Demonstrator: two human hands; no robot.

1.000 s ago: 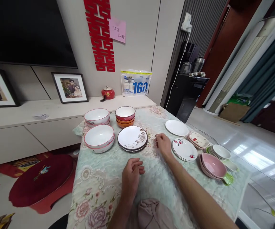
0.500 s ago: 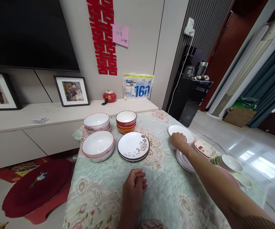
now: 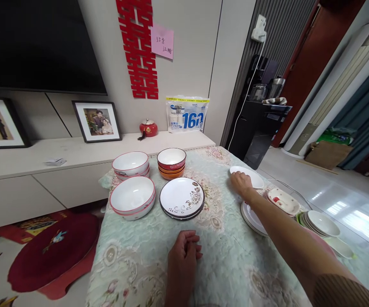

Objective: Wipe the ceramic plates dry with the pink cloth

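Note:
My right hand (image 3: 241, 183) is closed on the near left edge of a white oval plate (image 3: 251, 177) at the right back of the table. Just below it lies a stack of round white plates (image 3: 253, 219), partly behind my forearm. My left hand (image 3: 186, 251) rests loosely curled over the cloth, fingers a little apart, holding nothing. Beyond it sits a stack of dark-rimmed flowered plates (image 3: 181, 198). To the left are red-rimmed white bowls (image 3: 132, 196), with more (image 3: 131, 162) behind. A red bowl (image 3: 171, 158) tops orange ones.
Patterned dishes (image 3: 283, 201), small bowls (image 3: 323, 222) and a pale green dish (image 3: 341, 247) line the table's right side. A low cabinet (image 3: 85, 155) behind holds a photo frame (image 3: 96, 121), red jar (image 3: 148, 128) and plastic bag (image 3: 187, 114). A red stool (image 3: 53, 251) stands left.
The view has shifted slightly, so the table items appear a little farther right. My right hand stays at the oval plate, and my left hand remains loosely curled.

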